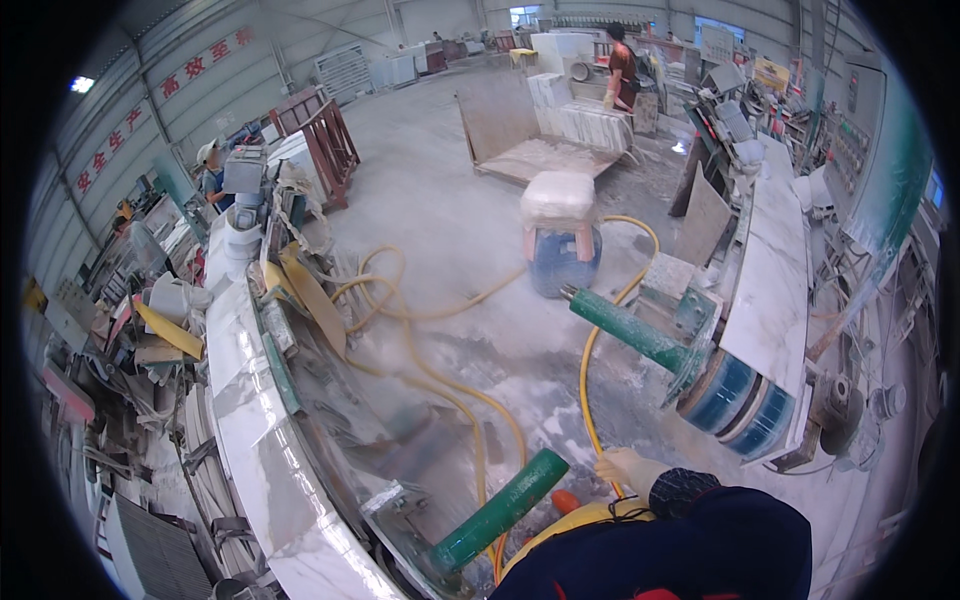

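Right hand: near 5 o'clock, pale, at the yellow hose; grip unclear
Hose run: up behind a green cylinder toward 3 o'clock
Second green cylinder: 6 o'clock, tilted, left of the hand
Blue jug: 2 o'clock, under a plastic-wrapped seat
Marble slabs: one at 8 o'clock, one at 3 o'clock
Co-worker: 1 o'clock, farther off

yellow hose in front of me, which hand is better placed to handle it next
Right, most likely: the right hand is already beside or on the yellow hose, where it runs down toward the body, though a firm grip cannot be made out. The left hand is not in view.
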`<state>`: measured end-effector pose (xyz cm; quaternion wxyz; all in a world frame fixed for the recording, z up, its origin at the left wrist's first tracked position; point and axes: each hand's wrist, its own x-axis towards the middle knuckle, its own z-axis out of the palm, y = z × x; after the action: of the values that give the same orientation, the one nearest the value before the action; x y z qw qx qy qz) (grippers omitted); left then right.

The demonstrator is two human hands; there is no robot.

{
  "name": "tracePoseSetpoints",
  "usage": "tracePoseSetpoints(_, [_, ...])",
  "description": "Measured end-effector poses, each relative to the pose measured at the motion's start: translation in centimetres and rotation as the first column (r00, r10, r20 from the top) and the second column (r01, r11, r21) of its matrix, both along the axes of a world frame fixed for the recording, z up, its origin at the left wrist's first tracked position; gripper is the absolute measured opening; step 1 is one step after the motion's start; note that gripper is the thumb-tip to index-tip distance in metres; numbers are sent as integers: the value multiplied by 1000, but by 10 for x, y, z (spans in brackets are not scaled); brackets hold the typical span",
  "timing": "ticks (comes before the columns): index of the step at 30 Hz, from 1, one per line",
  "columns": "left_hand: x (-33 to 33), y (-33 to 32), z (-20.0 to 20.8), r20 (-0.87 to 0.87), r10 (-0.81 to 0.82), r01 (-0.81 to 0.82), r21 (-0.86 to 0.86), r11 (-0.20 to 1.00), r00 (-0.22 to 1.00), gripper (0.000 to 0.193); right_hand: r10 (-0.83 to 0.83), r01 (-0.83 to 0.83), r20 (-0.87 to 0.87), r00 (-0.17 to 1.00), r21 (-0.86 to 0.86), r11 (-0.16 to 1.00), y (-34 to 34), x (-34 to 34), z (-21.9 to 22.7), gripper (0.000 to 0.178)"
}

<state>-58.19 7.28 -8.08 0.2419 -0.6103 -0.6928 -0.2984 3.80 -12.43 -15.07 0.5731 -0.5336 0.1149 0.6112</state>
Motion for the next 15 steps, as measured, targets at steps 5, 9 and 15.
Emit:
tracePoseSetpoints(5, [7,-6,8,0,11,-11,15,1000,1000,29,-63,70,124,990,-50,996,2,1,-16,12])
tracePoseSetpoints(9, [13,-10,12,0,13,-13,20,1000,1000,29,-21,55,203,979,-168,984,8,1,-18,15])
tracePoseSetpoints(15, [14,-20,17,0,6,-6,22,1000,1000,30,40,1,218,975,-185,983,13,4,-15,15])
